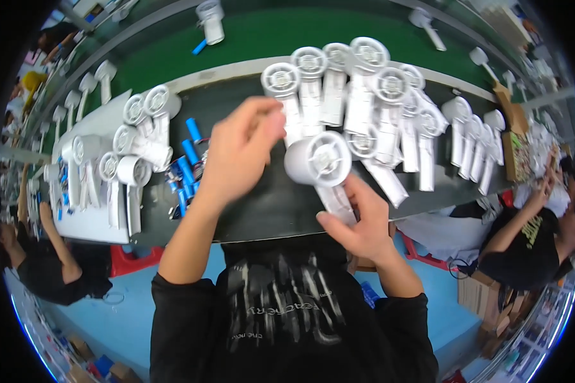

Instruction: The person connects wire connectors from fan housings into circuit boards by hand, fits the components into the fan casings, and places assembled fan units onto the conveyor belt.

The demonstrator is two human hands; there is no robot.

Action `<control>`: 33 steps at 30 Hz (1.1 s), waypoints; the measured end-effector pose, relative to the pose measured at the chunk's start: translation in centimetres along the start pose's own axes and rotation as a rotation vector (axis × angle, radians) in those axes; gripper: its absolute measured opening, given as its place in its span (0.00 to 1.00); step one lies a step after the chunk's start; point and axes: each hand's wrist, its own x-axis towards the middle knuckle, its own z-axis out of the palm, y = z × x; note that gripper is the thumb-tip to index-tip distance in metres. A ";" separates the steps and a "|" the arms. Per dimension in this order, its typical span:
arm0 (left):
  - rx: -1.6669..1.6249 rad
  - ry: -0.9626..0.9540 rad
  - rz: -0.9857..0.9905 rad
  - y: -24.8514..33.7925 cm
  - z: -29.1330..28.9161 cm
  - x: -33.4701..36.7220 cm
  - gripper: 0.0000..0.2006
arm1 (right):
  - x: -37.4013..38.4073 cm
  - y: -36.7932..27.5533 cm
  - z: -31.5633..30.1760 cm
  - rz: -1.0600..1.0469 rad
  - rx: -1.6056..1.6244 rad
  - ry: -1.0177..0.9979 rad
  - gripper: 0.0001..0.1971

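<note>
In my right hand is a white handheld fan housing, gripped by its handle, with the round ringed head tilted up toward me. My left hand is raised to the left of that head, apart from it. Motion smears its fingers, so I cannot make out whether they hold anything. Just beyond both hands, several similar white fan housings lie spread over the dark bench, heads away from me and handles toward me. Left of my left forearm sits a pile of blue cylindrical cells with wires.
More white fan housings lie at the left by a pale board. Beyond the bench runs a green conveyor belt carrying a fan housing with a blue cell. Other people work at left and right, near red stools.
</note>
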 end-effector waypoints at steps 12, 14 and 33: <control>0.610 0.577 0.363 -6.6 -7.3 -8.7 0.12 | 3.9 -1.2 5.3 0.010 -0.328 -0.227 0.30; 0.792 0.490 0.429 -6.1 -8.8 -6.4 0.10 | 4.3 -1.7 4.4 0.004 -0.407 -0.293 0.28; 0.849 -0.109 0.419 -5.8 -11.7 2.1 0.11 | 8.0 -0.4 4.5 -0.437 -0.308 -0.382 0.13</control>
